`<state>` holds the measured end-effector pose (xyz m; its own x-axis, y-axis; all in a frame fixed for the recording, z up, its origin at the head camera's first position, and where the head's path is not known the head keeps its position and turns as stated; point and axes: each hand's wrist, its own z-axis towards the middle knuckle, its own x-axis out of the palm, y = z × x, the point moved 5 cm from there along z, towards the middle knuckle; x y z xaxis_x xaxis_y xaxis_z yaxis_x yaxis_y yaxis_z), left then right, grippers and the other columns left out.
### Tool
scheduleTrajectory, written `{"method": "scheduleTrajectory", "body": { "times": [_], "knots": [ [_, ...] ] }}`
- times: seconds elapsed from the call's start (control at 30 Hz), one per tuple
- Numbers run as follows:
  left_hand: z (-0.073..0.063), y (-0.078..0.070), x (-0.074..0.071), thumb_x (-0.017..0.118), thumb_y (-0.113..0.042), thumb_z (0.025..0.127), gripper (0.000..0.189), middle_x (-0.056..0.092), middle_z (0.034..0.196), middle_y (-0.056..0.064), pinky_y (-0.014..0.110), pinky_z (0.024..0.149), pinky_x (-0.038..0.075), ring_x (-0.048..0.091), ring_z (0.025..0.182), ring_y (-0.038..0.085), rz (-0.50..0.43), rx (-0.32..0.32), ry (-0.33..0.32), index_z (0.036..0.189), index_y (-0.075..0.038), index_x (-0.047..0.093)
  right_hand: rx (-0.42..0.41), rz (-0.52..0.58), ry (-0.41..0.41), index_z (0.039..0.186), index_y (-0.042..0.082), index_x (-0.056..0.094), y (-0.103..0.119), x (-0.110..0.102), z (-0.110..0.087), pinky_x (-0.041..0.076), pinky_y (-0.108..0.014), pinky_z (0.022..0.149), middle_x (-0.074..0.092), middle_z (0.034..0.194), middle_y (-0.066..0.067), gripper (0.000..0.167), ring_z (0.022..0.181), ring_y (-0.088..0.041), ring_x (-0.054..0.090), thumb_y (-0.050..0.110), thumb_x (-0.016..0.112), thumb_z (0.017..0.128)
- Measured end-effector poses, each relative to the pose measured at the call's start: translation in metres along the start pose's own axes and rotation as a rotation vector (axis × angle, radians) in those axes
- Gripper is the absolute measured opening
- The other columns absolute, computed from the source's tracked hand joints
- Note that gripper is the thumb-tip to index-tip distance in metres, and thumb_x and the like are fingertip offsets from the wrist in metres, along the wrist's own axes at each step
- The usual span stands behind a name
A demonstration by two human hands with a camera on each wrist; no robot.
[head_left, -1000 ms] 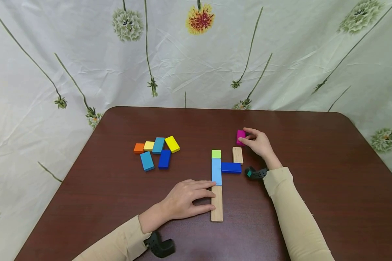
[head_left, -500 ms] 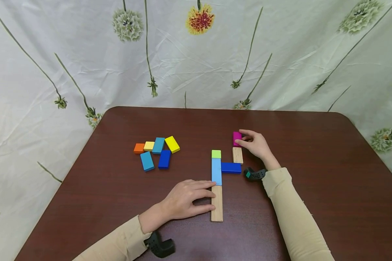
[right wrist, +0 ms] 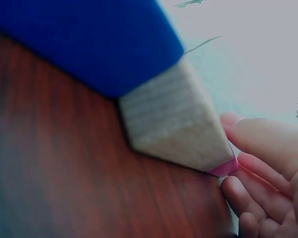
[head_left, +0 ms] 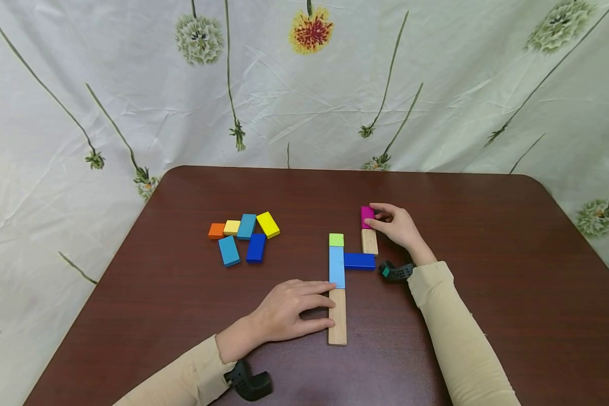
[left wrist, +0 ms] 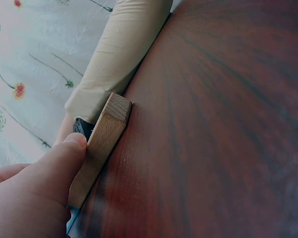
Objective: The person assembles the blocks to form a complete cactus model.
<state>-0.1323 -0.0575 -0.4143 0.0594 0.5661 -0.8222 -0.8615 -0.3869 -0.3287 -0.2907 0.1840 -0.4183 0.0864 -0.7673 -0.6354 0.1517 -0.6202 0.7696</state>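
Note:
Thumb and forefinger of my right hand [head_left: 397, 226] pinch a magenta block [head_left: 367, 216], whose near end meets a short plain wooden block [head_left: 369, 242]. That wooden block runs down to a dark blue block [head_left: 359, 261] lying crosswise. To its left is a column: a small green block [head_left: 336, 239], a light blue block [head_left: 337, 267] and a long plain wooden block [head_left: 337, 317]. Fairly straight fingers of my left hand [head_left: 289, 311] rest along the column's left side. In the left wrist view the thumb [left wrist: 75, 141] touches the long wooden block.
Left of the column lies a loose group: an orange block [head_left: 216, 230], a pale yellow block [head_left: 232, 227], a bright yellow block [head_left: 268, 224], two medium blue blocks and another dark blue block [head_left: 256, 248]. A flowered cloth [head_left: 264, 84] hangs behind the brown table [head_left: 462, 203].
My right hand has moved the magenta block left and slightly nearer, from offset to in line with the short wooden block's far end. My left hand has stayed still.

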Motion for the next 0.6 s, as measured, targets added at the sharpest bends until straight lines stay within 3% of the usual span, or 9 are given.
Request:
{"method": "scheduleTrajectory", "body": {
  "times": [0.6],
  "knots": [
    [-0.0007,0.0009,0.0008,0.065,-0.044,0.086,0.029,0.06,0.126,-0.003,0.028,0.087,0.047,0.052,0.117,0.004,0.005,0.011,-0.01,0.105,-0.022,0.072,-0.017,0.017,0.012,0.132,0.005,0.054,0.0018,0.0001,-0.0016,0.044,-0.042,0.084,0.06,0.115,-0.02,0.051,0.102,-0.031,0.054,0.024,0.068,0.087]
  ]
}}
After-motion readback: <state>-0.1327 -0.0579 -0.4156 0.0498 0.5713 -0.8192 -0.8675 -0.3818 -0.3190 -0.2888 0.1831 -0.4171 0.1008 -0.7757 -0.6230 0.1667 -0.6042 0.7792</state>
